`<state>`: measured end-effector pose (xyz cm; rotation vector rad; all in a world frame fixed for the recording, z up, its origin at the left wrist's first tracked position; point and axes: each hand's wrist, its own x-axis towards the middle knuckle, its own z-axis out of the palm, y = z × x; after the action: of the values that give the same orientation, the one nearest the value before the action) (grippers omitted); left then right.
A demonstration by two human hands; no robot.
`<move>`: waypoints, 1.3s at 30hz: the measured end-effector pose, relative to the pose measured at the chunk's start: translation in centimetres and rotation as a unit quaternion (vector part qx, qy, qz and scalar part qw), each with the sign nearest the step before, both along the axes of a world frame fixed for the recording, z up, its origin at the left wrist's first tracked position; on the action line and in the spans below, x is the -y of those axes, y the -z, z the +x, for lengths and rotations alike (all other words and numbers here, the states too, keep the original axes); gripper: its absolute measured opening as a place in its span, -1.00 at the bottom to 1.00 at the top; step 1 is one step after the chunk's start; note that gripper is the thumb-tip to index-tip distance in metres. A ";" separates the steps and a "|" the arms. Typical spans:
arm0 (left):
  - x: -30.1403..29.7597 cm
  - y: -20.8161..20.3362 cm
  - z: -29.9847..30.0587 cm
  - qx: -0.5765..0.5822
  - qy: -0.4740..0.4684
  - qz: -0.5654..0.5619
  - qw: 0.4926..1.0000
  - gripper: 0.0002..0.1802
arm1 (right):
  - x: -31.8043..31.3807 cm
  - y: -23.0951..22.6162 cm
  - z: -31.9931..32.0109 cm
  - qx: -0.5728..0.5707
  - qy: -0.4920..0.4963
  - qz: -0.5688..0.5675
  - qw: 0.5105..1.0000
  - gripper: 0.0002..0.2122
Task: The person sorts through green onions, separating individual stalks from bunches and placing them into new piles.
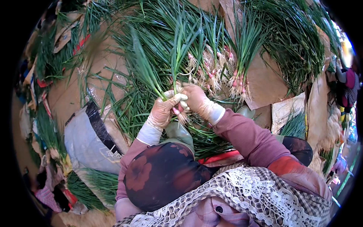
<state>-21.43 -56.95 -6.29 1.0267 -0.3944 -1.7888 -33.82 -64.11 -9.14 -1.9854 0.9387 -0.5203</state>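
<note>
Both my hands wear pale, soiled gloves and meet in front of my knees. My left hand (162,112) is closed around a few spring onions (150,78), their green leaves pointing up and away. Pink bulbs and pale roots stick out below its fingers. My right hand (196,99) presses against it with curled fingers; what they grip is hidden. One upright green stalk (175,72) runs down between the hands. Just beyond lie spring onions with pink bulbs (210,70), roots toward me, and a neater bunch (242,72) to their right.
Loose green leaves cover the ground around my boot (179,133). A large heap of spring onions (293,41) lies far right on brown sheets (264,77). At left are a grey-white plastic sack (89,138) and more greens (56,56). Another person (349,87) is at the right edge.
</note>
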 end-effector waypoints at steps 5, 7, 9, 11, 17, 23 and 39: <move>-0.2 -2.8 1.4 0.048 -0.080 -0.089 0.992 -0.81 | 2.6 -0.2 -0.3 -0.330 -0.088 0.108 0.934 -0.65; 0.3 -4.8 2.4 0.113 -0.187 -0.141 0.966 -0.82 | 2.7 -1.5 -0.9 -0.378 -0.160 0.151 0.899 -0.59; 0.1 -5.8 3.8 0.154 -0.231 -0.182 0.943 -0.80 | 1.6 -1.4 -2.9 -0.309 -0.252 0.164 0.902 -0.56; -0.2 -4.8 4.6 0.081 -0.267 -0.172 0.945 -0.77 | 3.2 -1.2 -4.2 -0.217 -0.037 0.111 0.969 -0.59; 0.3 0.5 1.8 -0.124 -0.029 -0.016 0.992 -0.67 | 8.6 1.4 -6.6 -0.360 0.179 0.086 0.911 -0.66; 0.5 0.1 0.5 -0.005 -0.036 0.106 0.994 -0.57 | 4.3 -3.2 -3.7 -0.137 0.146 0.014 0.980 -0.82; -1.2 0.1 0.0 -0.240 0.009 -0.105 0.965 -0.60 | -0.1 -2.3 1.6 0.049 0.057 0.075 0.994 -0.71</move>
<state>-21.43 -55.78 -6.43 0.4207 -0.2809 -1.8925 -32.24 -64.01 -6.83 -1.7642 1.0041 -0.5878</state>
